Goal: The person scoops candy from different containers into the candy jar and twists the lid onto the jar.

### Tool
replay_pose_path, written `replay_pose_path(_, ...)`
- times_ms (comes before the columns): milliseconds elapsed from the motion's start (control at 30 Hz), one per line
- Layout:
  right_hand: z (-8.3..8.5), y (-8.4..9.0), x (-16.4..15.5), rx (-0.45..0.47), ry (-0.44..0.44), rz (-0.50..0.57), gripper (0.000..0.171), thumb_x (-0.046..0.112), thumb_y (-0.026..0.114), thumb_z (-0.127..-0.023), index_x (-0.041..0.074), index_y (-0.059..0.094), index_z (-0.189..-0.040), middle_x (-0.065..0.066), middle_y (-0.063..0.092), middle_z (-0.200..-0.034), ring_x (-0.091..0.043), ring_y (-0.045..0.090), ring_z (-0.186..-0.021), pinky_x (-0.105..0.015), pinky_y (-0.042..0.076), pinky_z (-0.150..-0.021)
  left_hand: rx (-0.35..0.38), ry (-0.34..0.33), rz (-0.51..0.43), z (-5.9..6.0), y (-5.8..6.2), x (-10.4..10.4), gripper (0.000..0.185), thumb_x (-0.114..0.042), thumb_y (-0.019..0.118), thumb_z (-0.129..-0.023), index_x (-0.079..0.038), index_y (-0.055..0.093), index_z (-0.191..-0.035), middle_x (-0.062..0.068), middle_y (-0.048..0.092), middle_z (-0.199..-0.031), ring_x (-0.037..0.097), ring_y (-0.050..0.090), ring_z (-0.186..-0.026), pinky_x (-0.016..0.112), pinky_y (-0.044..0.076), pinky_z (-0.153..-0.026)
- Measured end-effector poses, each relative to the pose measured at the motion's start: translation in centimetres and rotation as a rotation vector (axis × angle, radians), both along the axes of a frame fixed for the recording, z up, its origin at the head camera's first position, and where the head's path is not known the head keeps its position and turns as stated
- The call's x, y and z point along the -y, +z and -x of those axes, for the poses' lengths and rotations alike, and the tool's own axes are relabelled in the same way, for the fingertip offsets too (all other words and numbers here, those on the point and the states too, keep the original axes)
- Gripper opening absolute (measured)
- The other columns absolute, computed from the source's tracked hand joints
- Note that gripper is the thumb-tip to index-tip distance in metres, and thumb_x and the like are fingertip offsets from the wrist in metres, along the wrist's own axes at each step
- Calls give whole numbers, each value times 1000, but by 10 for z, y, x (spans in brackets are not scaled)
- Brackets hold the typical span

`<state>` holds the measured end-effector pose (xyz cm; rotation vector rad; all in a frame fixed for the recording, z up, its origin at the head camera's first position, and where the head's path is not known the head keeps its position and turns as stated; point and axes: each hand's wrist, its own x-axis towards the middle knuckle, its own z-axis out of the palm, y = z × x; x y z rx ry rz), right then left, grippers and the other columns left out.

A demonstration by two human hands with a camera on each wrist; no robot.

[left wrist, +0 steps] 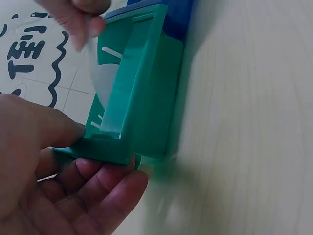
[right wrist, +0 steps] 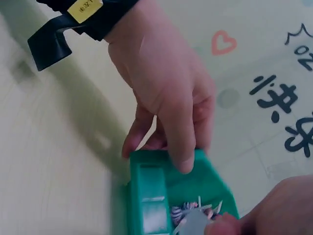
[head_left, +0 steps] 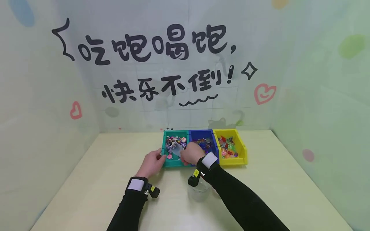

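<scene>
My left hand (head_left: 151, 163) grips the left wall of a green bin (head_left: 173, 164), its thumb inside the rim and the other fingers outside and underneath. Candies with white sticks and swirled heads (head_left: 173, 141) lie in this bin. Reaching over the bin's front right, my right hand (head_left: 192, 153) pinches a pale translucent scoop (head_left: 177, 149). In the left wrist view the scoop (left wrist: 106, 81) dips down behind the front wall. Seen from the right wrist, its blade (right wrist: 193, 223) sits against the candies (right wrist: 183, 211). The scoop's handle is mostly hidden in my fingers.
A blue bin (head_left: 201, 131) with candies adjoins the green one, and a yellow bin (head_left: 234, 161) of colourful candies stands to its right. A clear jar (head_left: 198, 193) stands in front, partly behind the right wrist camera. A printed wall (head_left: 173, 115) rises behind the table (head_left: 121, 146).
</scene>
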<state>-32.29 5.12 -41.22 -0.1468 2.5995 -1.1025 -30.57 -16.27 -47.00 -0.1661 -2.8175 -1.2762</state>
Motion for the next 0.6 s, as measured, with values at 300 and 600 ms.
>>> replay_pose_path(300, -5, 13, 10, 112, -85, 175, 36, 13, 56, -112, -5, 76, -88, 0, 64, -60, -10, 54, -48, -23, 33, -47, -4, -16, -11, 2, 3, -1, 53, -21, 62, -112, -1, 53, -161, 12, 66, -95, 22, 57, -81, 29, 47, -66)
replay_pose_path(600, 5, -5, 18, 183, -206, 409, 31, 7, 56, -110, -5, 73, -87, -2, 67, -60, -7, 59, -46, -17, 39, -42, -19, -15, 5, 2, 1, 1, 52, -18, 61, -111, 1, 54, -159, 11, 64, -92, 21, 55, -78, 28, 45, -63)
